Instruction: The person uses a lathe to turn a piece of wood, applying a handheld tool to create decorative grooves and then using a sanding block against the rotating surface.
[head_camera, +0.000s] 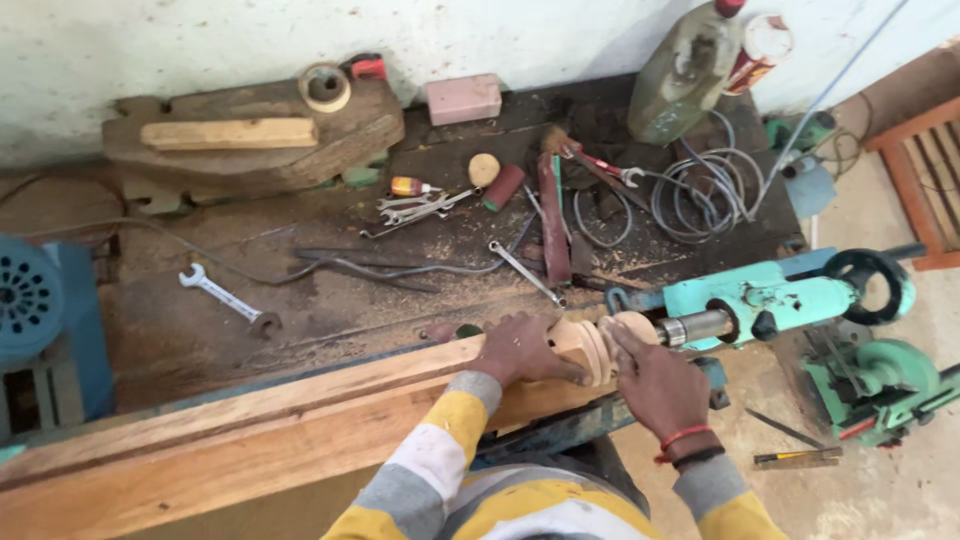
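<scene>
A pale turned wooden piece is mounted on a wood lathe, between a long wooden beam and the teal tailstock. My left hand rests over the left part of the turned piece, fingers curled on it. My right hand, with a red band at the wrist, grips the rounded right end next to the tailstock's metal spindle. The sleeves are yellow, grey and white.
The dusty workbench carries wrenches, a screwdriver, pliers, coiled wire, a pink block, a tape roll and a plastic bottle. A blue motor sits left; green machinery right.
</scene>
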